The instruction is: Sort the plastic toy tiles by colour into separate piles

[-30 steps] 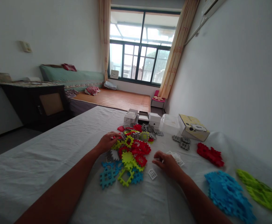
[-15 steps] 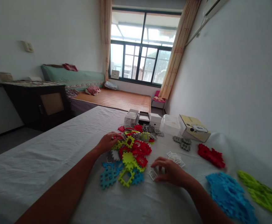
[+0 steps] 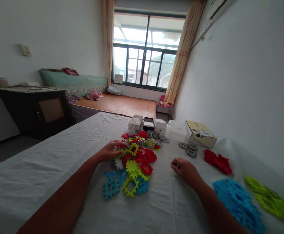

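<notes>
My left hand (image 3: 110,151) rests at the left edge of a mixed pile of toothed plastic building pieces, its fingers apart over red and yellow-green ones. Within the pile lie a red piece (image 3: 147,155), a yellow-green square frame (image 3: 130,187) and a blue lattice piece (image 3: 111,188). To the right of the pile, my right hand (image 3: 186,170) is low over the cloth, fingers closed on a small white lattice piece (image 3: 173,172) that shows partly below the fingertips. The other white pieces are hidden by this hand.
Sorted at the right are grey pieces (image 3: 189,149), a red stack (image 3: 218,161), a blue stack (image 3: 238,203) and a yellow-green stack (image 3: 270,198). Behind stand small boxes (image 3: 135,122), a clear plastic tub (image 3: 176,130) and a yellow box (image 3: 200,134). White cloth (image 3: 59,162) covers the table.
My right hand has moved right and away from me, carrying the white piece from beside the pile to where the other white pieces lay. My left hand stays at the pile, slightly shifted.
</notes>
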`<action>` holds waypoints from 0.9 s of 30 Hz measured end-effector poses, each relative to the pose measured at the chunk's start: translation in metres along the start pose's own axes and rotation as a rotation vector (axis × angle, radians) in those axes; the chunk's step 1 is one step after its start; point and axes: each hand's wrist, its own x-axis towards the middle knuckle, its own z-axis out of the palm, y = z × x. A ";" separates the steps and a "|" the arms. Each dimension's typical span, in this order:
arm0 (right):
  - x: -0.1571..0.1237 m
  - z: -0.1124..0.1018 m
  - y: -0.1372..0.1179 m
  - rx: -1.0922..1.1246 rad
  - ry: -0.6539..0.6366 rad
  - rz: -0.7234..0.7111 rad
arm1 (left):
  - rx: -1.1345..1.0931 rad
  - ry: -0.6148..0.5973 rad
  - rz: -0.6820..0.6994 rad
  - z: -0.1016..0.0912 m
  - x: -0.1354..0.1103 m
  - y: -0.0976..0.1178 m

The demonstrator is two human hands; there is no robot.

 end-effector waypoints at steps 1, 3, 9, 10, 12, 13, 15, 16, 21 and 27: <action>0.001 0.002 0.001 -0.009 0.032 0.011 | 0.012 -0.004 0.009 -0.001 0.000 -0.002; 0.001 0.005 -0.002 0.018 0.070 0.004 | 0.027 0.001 0.028 -0.001 0.001 -0.006; 0.003 0.011 -0.018 0.113 0.145 -0.076 | -0.015 0.080 0.044 0.002 0.002 -0.015; 0.004 0.012 -0.018 0.121 0.169 -0.078 | -0.037 0.125 0.031 0.001 0.002 -0.015; 0.006 0.015 -0.015 0.140 0.223 -0.078 | -0.094 0.232 -0.032 -0.002 0.004 -0.015; 0.006 0.016 -0.014 0.151 0.251 -0.078 | -0.134 0.281 -0.074 -0.004 0.005 -0.012; 0.008 0.019 -0.016 0.183 0.288 -0.089 | -0.225 0.343 -0.130 -0.008 0.008 -0.001; 0.008 0.019 -0.020 0.208 0.288 -0.100 | -0.264 0.352 -0.134 -0.008 0.011 0.009; 0.008 0.006 -0.064 0.458 0.171 -0.163 | -0.277 0.183 0.061 0.007 0.025 0.085; 0.003 -0.009 -0.093 0.817 0.201 -0.091 | -0.319 0.101 0.135 0.060 0.029 0.151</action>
